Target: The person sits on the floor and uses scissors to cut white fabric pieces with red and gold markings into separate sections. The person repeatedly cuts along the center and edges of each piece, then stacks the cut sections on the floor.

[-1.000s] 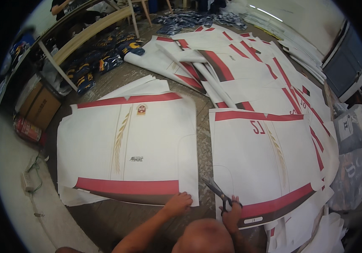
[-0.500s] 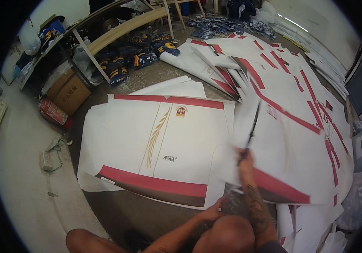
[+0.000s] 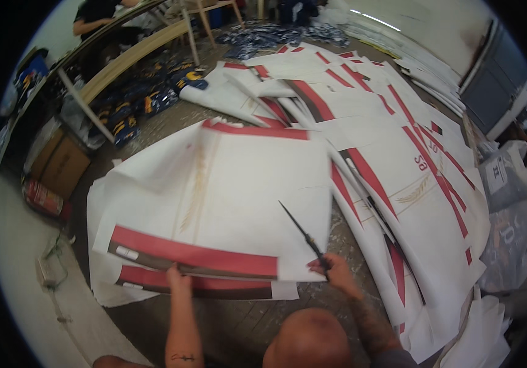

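Observation:
With my left hand (image 3: 179, 271) closed on its near edge, I hold a white printed sheet (image 3: 248, 184) with red and brown bands and gold leaf motifs. Its near edge is raised and its far left part bulges up. Beneath it lies a similar sheet (image 3: 217, 289), whose red and brown band shows along the near side. My right hand (image 3: 332, 270) is wrapped round the handles of long dark scissors (image 3: 303, 232). Their blades look closed and point away to the upper left, over the sheet. The fingers partly hide the handles.
To the right spreads a broad overlapping pile of printed sheets (image 3: 374, 135). Clear plastic bags (image 3: 509, 236) stand at the right edge. Far left are a carton (image 3: 61, 161), a red fire extinguisher (image 3: 45, 197) and bagged dark garments (image 3: 131, 110). Another person (image 3: 100, 18) is behind the table.
My left hand has moved left and now grips a sheet, lifting its near edge. The right hand with the scissors has come down and left, away from the sheet swung onto the right pile.

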`<action>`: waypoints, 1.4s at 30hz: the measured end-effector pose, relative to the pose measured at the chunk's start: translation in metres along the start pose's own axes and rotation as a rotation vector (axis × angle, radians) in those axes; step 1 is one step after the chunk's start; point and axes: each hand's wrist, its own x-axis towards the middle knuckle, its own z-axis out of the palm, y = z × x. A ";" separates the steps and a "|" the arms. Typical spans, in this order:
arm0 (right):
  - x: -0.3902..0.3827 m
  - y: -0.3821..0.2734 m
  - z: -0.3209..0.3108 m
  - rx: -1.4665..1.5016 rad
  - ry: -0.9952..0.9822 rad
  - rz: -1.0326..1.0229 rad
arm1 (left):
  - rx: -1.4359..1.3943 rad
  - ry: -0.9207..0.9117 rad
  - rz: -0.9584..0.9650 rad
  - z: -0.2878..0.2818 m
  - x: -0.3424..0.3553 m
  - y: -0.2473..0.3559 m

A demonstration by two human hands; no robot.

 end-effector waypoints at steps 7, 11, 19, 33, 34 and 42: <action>0.088 -0.006 -0.172 -0.805 0.748 -0.251 | 0.089 0.157 -0.007 -0.071 0.072 0.110; 0.112 -0.005 -0.230 -0.946 0.905 -0.170 | 0.319 0.266 -0.205 -0.090 0.067 0.110; 0.119 0.044 -0.263 -0.887 0.837 -0.067 | 0.536 0.392 -0.047 -0.125 0.047 0.098; 0.099 0.039 -0.233 -0.770 0.889 -0.104 | 1.902 0.324 1.259 -0.051 -0.074 0.021; 0.095 0.034 -0.231 -0.744 0.921 -0.162 | 1.996 0.069 1.384 -0.034 -0.083 0.020; 0.006 0.036 -0.202 -0.688 1.070 -0.272 | 1.613 -0.326 1.218 0.093 -0.119 -0.028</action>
